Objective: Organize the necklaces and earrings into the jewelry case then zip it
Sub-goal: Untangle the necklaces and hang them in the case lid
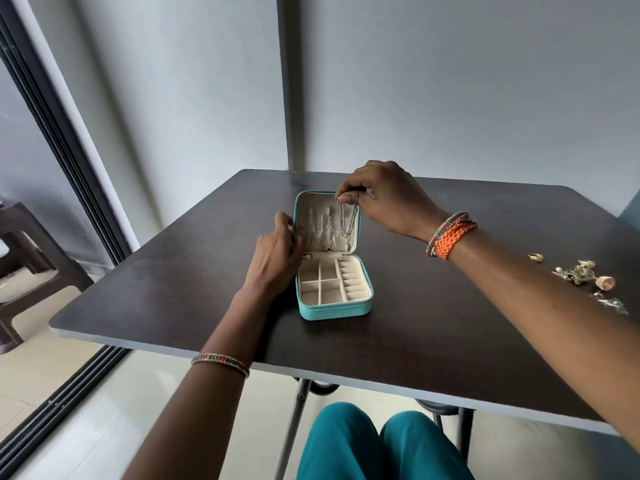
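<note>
Two hands: right grip (375, 199) pinches necklace (347, 223); left grip (277, 251) holds case lid (300, 202).

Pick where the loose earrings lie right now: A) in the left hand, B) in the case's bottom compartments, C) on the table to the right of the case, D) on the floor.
C: the earrings lie in a small pile on the table, right of the open case, whose bottom compartments show nothing in them.
</note>
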A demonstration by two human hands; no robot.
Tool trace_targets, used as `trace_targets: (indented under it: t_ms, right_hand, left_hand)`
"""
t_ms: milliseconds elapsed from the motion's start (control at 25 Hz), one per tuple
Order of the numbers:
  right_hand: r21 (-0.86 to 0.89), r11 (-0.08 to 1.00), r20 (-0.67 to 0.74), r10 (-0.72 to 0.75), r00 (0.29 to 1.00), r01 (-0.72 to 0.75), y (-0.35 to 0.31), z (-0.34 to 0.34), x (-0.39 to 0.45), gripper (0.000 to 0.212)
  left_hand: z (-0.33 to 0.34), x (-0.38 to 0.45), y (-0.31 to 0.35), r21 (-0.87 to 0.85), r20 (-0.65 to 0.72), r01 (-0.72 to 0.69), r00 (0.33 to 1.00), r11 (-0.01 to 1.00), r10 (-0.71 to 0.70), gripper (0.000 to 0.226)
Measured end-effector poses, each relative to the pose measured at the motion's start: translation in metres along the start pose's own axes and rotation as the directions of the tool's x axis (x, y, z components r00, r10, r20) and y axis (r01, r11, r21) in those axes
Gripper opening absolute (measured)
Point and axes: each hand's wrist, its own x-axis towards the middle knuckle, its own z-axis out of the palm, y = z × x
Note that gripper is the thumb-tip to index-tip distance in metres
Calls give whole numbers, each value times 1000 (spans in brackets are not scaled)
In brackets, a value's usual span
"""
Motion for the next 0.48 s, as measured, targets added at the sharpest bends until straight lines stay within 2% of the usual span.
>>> trace_targets:
  t_ms: [240,360,480]
  right_hand:
    - [-7,999,-74,-36,997,36,-1,-7,-12,9]
    - [-18,1000,-53,-22,998,21,1,3,-15,11]
    - [-27,1000,-9,11,1000,-11,1,12,-13,22]
  left_hand:
    - [-1,-5,11,73,-7,-37,999,997,38,14]
    - [0,-4,8,95,31,-37,999,995,34,15]
    - [0,-3,7,136,43,-34,999,990,29,14]
